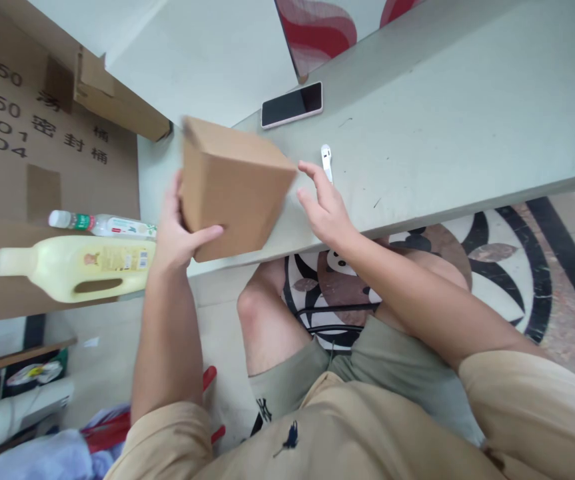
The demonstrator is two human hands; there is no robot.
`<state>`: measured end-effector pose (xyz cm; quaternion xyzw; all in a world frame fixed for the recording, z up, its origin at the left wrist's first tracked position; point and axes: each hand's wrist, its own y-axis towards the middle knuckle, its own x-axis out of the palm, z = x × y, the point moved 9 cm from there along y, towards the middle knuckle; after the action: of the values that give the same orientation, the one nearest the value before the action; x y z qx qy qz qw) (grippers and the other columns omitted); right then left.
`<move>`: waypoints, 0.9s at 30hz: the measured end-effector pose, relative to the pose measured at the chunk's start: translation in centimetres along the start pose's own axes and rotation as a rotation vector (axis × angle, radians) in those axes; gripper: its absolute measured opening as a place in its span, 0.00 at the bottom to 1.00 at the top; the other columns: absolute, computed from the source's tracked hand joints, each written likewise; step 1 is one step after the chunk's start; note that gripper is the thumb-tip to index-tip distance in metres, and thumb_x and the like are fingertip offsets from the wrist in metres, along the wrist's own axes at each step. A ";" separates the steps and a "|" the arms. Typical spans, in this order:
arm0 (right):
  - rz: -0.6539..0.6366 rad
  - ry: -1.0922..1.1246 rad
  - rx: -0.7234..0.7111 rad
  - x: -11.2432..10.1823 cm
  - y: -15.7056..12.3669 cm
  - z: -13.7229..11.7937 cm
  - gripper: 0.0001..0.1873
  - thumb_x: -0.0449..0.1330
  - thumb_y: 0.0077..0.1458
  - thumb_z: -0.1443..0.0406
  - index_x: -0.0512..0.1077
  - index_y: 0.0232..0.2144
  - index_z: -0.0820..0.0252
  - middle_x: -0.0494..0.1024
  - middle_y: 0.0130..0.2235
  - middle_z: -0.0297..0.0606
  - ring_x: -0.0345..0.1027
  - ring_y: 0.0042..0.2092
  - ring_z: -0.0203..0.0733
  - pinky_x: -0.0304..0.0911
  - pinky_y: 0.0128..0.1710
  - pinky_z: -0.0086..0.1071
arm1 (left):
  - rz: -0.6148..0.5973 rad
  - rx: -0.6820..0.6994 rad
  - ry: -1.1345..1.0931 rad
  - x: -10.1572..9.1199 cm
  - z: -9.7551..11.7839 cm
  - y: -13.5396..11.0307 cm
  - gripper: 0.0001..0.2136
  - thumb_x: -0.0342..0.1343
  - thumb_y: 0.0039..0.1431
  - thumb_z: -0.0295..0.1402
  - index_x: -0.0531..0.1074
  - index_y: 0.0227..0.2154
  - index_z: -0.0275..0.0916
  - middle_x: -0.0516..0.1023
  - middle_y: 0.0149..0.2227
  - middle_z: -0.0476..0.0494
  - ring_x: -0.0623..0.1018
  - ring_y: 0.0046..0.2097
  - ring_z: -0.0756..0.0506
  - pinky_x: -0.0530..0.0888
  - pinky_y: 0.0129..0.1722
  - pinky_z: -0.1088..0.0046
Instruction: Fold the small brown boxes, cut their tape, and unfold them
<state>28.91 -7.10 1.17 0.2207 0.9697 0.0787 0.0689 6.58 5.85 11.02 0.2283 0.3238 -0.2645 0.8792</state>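
My left hand [180, 227] grips a small brown cardboard box [232, 187] by its lower left corner, thumb across the near face, and holds it tilted above the front edge of the grey table [442, 113]. My right hand [324, 210] hovers just right of the box with its fingers spread and nothing in them. A small white object [326, 161] lies on the table just beyond those fingertips.
A black phone [292, 105] in a pink case lies farther back on the table. To the left lie a pale yellow jug [74, 267] and a clear bottle [102, 225] on large flat cardboard [27, 133]. My knees are under the table edge.
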 end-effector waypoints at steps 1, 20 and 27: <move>-0.026 -0.024 0.019 0.4 -0.1 0.1 0.32 0.48 0.65 0.47 0.61 0.63 0.57 0.64 0.69 0.46 0.56 0.71 0.50 0.53 0.71 0.49 | 0.041 -0.061 -0.188 -0.4 -1.0 -0.8 0.41 0.70 0.36 0.59 0.71 0.55 0.48 0.76 0.58 0.45 0.75 0.59 0.34 0.75 0.60 0.50; -0.099 -0.150 -0.389 0.8 -1.5 -5.2 0.26 0.48 0.66 0.45 0.71 0.53 0.54 0.62 0.69 0.46 0.59 0.69 0.55 0.60 0.66 0.53 | 0.342 0.172 -0.154 6.3 3.0 -4.6 0.23 0.54 0.64 0.52 0.72 0.57 0.49 0.73 0.63 0.44 0.67 0.69 0.39 0.62 0.70 0.53; 0.094 -0.444 -0.155 -2.0 1.0 -1.8 0.19 0.49 0.67 0.56 0.74 0.49 0.57 0.78 0.51 0.47 0.69 0.56 0.54 0.62 0.60 0.55 | 0.509 0.341 0.059 8.1 5.1 -4.9 0.21 0.44 0.70 0.48 0.80 0.45 0.43 0.81 0.49 0.42 0.76 0.58 0.41 0.67 0.65 0.50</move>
<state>30.81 -7.31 3.26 0.2717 0.9105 0.1055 0.2932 11.18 -3.31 7.76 0.4540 0.2326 -0.0793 0.8564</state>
